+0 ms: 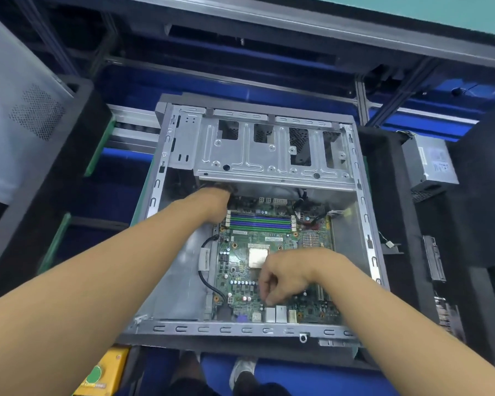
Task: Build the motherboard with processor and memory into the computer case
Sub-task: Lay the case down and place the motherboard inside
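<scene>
Inside the open computer case (pixel 240 328), the motherboard (pixel 272 238) lies flat, with the processor (pixel 257 255) facing up. On the left, the left hand (pixel 212 201) reaches the board's far corner under the drive cage (pixel 269 155); its fingers are hidden, so I cannot tell their grip. On the right, the right hand (pixel 286 272) curls its fingers (pixel 266 298) onto the board near the rear ports; whether they pinch anything is unclear. The board probably seats best if both ends are nudged together until the ports and holes align.

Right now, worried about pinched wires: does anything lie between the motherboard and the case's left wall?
Yes: a black cable runs along the left edge of the motherboard, on the case floor. Whether any lies beneath is hidden.
</scene>
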`<state>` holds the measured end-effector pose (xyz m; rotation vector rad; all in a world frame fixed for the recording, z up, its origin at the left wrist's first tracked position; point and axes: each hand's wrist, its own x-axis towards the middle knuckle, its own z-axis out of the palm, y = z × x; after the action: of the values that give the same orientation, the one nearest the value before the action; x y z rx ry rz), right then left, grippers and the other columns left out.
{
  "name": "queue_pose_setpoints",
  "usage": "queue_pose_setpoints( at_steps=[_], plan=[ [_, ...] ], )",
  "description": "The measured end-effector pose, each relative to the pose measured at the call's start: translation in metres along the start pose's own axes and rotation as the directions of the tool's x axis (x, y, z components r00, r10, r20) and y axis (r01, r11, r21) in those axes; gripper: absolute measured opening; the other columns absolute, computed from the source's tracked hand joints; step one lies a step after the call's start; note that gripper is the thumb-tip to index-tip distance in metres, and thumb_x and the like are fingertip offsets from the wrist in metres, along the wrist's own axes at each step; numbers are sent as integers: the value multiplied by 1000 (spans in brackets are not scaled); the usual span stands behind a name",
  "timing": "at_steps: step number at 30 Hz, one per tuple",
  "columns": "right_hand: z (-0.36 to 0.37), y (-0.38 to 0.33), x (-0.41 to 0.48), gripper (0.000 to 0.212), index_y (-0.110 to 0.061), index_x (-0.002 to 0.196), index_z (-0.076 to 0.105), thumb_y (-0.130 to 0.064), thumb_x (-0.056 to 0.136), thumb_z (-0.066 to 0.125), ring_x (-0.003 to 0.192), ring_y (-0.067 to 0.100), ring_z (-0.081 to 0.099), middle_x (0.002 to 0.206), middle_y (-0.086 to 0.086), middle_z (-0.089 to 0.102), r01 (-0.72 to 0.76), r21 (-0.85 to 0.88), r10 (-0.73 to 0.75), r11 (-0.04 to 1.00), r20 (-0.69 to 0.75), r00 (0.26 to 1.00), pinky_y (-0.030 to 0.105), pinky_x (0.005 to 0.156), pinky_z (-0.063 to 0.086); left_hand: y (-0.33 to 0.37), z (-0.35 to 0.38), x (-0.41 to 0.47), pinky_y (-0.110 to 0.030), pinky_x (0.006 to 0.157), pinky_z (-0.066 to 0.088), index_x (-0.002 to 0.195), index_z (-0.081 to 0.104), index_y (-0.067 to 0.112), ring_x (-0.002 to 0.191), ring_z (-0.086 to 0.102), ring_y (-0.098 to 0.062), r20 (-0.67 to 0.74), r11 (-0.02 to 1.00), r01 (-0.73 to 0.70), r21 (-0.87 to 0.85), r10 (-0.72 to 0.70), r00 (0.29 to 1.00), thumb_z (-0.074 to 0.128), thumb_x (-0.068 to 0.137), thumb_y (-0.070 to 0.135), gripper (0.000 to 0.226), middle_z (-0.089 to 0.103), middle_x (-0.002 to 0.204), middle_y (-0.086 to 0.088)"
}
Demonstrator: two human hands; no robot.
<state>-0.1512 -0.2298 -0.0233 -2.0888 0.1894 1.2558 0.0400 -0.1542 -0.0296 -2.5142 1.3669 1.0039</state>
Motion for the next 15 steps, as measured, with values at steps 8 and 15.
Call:
queue_pose_setpoints(
  at_steps=[8,15],
  plan=[
    [-6,10,-3,24,-21,117,76,-22,95,68,106,16,69,110,2,77,19,28,-21,999,73,997,31,102,50,5,-15,-1,-31,70,48,140,46,13,94,58,-26,119,993,46,107,-59,991,38,92,2,51,59,125,-12],
    [-8,10,-4,24,-25,116,76,-22,94,69,110,15,66,112,-1,76,-5,50,0,999,91,996,29,99,50,4,-12,-5,-31,80,48,148,35,14,104,56,-27,119,999,6,49,-12,993,35,94,1,56,51,138,-13]
  ],
)
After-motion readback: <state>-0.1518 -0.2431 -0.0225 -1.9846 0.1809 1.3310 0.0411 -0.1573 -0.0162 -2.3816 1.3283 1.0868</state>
